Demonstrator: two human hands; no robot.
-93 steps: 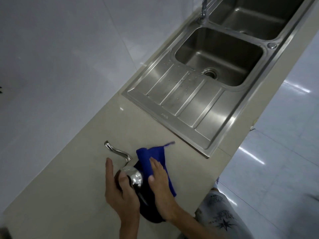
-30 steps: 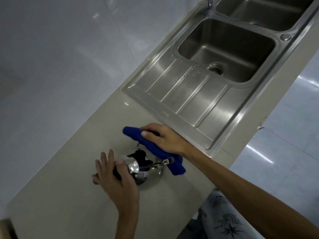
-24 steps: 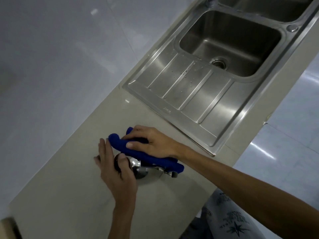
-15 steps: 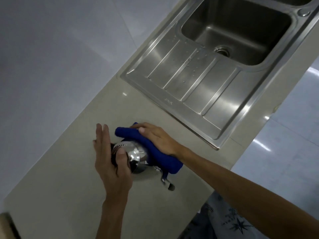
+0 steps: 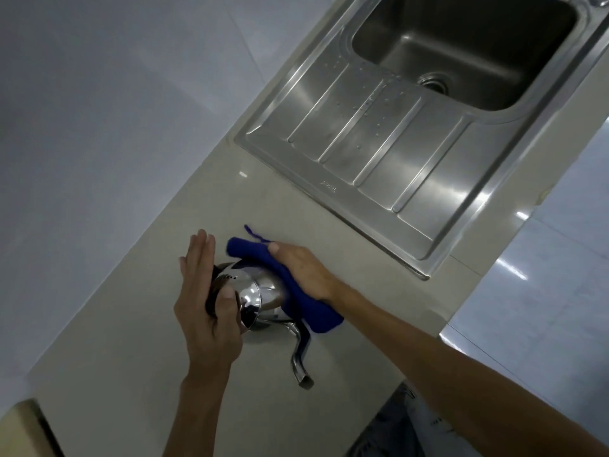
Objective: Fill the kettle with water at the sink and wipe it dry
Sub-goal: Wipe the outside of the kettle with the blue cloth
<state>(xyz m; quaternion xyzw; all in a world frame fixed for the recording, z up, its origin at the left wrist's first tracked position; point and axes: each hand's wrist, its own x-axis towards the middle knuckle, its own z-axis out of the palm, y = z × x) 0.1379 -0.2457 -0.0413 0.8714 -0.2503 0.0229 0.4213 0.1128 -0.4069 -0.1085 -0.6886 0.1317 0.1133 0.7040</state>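
Observation:
A shiny steel kettle (image 5: 255, 296) stands on the beige counter (image 5: 131, 341), its curved spout (image 5: 298, 354) pointing toward the front edge. My left hand (image 5: 206, 311) lies on the kettle's dark lid side, fingers straight, thumb against the metal. My right hand (image 5: 304, 270) presses a blue cloth (image 5: 298, 293) against the kettle's far and right side. The steel sink (image 5: 461, 54) lies beyond, up and to the right.
The sink's ribbed draining board (image 5: 372, 140) carries water drops and borders the counter. A pale tiled wall (image 5: 99, 110) runs along the left. The counter's front edge drops to a glossy tiled floor (image 5: 543, 291) at right.
The kettle has turned, so its spout swung from the right round toward the front edge. My right hand slid the blue cloth around the kettle body. The view drifted closer.

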